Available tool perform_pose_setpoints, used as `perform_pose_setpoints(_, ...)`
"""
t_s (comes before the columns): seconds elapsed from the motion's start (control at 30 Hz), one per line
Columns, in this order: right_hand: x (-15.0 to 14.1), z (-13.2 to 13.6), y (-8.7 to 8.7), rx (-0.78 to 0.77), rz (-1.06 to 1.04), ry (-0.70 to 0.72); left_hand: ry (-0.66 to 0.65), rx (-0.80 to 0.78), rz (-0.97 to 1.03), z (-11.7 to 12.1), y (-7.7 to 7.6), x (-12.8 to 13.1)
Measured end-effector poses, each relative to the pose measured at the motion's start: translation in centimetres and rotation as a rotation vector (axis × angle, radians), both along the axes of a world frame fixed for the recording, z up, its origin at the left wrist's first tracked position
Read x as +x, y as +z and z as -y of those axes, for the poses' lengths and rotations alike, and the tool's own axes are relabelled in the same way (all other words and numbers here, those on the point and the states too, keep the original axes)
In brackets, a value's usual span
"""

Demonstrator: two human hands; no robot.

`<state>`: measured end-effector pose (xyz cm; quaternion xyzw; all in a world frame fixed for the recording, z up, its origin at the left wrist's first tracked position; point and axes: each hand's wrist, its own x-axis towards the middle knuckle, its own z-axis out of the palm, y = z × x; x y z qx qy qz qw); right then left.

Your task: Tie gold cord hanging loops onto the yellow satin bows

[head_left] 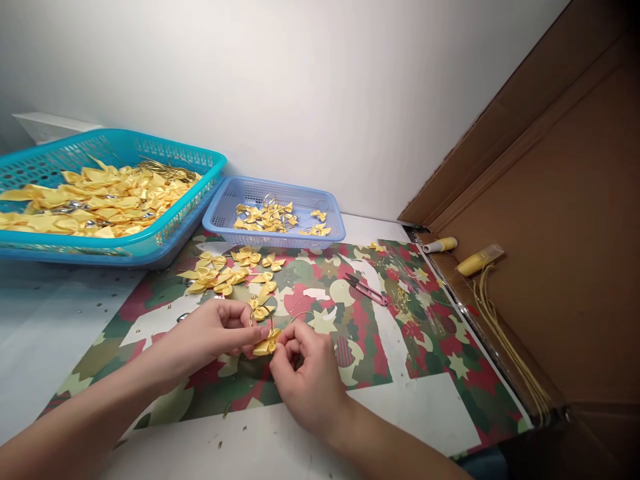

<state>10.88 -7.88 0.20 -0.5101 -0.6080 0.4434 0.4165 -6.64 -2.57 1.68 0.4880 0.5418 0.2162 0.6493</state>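
Near the middle of the patterned sheet, my left hand (225, 330) pinches a yellow ribbon bow (267, 343) with a loop of gold cord (271, 317) standing up from it. My right hand (310, 373) is closed at the bow's right side, thumb and forefinger pressed together. A thin strand of cord (300, 315) arches above those fingers; what exactly they grip is hidden. Just beyond my hands lies a loose group of yellow bows (230, 277), one of them close behind the gold loop.
A turquoise basket (190, 210) heaped with yellow bows stands at left. Beside it, a smaller blue basket (280, 238) holds more bows. Thread snips (367, 290) lie right of centre near yellow clippings (401, 300). Cords (493, 320) hang along the cardboard wall (565, 233).
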Motion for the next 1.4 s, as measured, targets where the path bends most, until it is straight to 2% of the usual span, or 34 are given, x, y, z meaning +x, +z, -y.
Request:
perform_pose_setpoints(0.2,0.0,0.0,0.2,0.032,0.013,-0.006,0.053,-0.019,0.091,0.0,-0.2,0.2)
perform_pose_setpoints(0.6,-0.2,-0.2,-0.4,0.083,0.027,-0.024,-0.022,0.144,0.101,0.4,0.2,1.1)
perform_pose_setpoints(0.87,-0.3,-0.1,-0.5,0.105,0.053,-0.008,-0.051,0.122,0.102,0.4,-0.4,1.0)
perform_pose_setpoints(1.17,-0.2,-0.2,-0.4,0.132,0.063,-0.007,0.024,0.023,0.078,0.2,-0.5,0.6)
perform_pose_setpoints(1.4,0.0,-0.3,-0.1,0.146,0.036,-0.054,0.092,0.084,0.093,0.3,-0.1,0.9)
